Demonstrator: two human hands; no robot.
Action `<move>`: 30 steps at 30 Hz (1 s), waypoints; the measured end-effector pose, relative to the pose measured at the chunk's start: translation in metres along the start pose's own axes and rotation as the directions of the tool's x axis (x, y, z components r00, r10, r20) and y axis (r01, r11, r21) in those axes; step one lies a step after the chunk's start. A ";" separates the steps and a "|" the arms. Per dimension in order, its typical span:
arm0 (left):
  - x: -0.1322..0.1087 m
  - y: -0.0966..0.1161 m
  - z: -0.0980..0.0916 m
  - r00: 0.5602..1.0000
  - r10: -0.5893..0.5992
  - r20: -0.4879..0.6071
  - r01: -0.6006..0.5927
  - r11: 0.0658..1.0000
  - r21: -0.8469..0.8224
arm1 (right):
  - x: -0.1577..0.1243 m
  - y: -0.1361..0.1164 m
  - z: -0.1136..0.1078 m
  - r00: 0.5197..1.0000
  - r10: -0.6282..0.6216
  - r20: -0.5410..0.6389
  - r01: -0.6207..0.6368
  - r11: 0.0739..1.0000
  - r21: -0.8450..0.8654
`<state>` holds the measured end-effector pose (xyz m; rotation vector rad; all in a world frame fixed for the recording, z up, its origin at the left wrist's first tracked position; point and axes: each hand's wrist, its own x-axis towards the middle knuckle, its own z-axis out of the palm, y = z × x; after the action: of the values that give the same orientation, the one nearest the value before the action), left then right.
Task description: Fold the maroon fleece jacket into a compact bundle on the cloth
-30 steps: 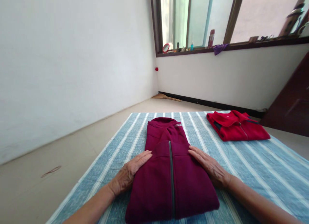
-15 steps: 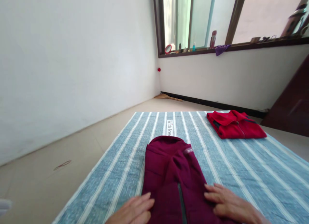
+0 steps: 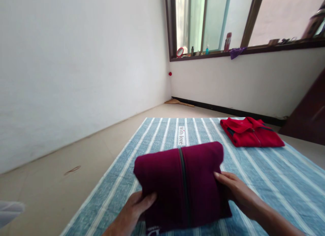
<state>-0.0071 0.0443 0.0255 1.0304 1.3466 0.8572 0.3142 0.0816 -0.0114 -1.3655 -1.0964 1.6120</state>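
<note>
A maroon zip-up jacket (image 3: 165, 185), folded into a compact bundle with a dark zip down its middle, is lifted above the striped cloth. My left hand (image 3: 135, 207) grips its left side, thumb on top and fingers hidden beneath. On the right side, my right hand (image 3: 233, 188) pinches the edge with the thumb in front; its other fingers are partly behind the fabric. White lettering shows at the bundle's lower edge. To the far right lies a red jacket (image 3: 254, 132), folded flat with its zip facing up.
The blue-and-white striped cloth (image 3: 122, 175) covers the low surface beneath. A broom (image 3: 179, 102) lies on the floor in the corner. A thin loop (image 3: 72, 170) rests on the floor at left. Several small items stand on the window sill (image 3: 210, 55), including a round red mirror (image 3: 180, 52).
The maroon jacket lay stretched out, hood end away from me, with both hands flat at its sides. Now it is folded over into a shorter bundle and raised between both hands.
</note>
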 end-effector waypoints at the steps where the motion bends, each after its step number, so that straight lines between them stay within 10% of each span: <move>1: 0.004 0.007 0.004 0.998 -0.062 0.027 0.064 0.997 -0.050 | 0.004 -0.003 0.005 0.997 0.078 -0.028 -0.076 0.996 0.051; 13: 0.020 0.014 0.014 0.966 -0.237 0.100 0.255 0.933 -0.253 | 0.017 -0.007 0.015 0.984 0.177 0.017 -0.177 0.966 0.190; 30: 0.028 0.021 0.009 0.967 -0.255 -0.004 0.255 0.967 0.013 | 0.011 -0.017 0.022 0.997 0.067 0.046 -0.071 0.992 0.102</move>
<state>0.0054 0.0773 0.0353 0.8430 1.4525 0.6568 0.2907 0.0945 0.0017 -1.3198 -0.9856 1.7302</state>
